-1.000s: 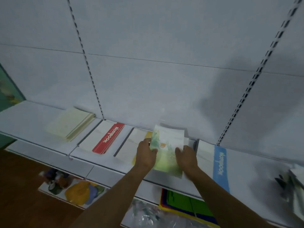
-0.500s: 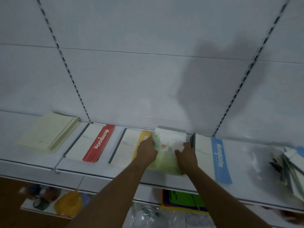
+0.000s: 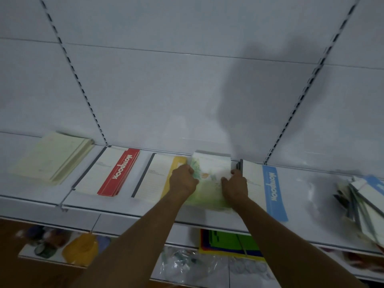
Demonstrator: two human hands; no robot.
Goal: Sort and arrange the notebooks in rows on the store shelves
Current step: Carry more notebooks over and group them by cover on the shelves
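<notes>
Both forearms stretched fwd, left hand [image 3: 182, 181] & right hand [image 3: 235, 187] knuckles up, fingers curled, gripping opposite edges of green notebook stack [image 3: 209, 181]

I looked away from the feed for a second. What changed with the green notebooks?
The green notebook stack, tilted up a second ago, now lies flat in the gap between the yellow-striped pile and blue-striped pile. The left hand and right hand still grip its sides. Other piles unchanged.
</notes>
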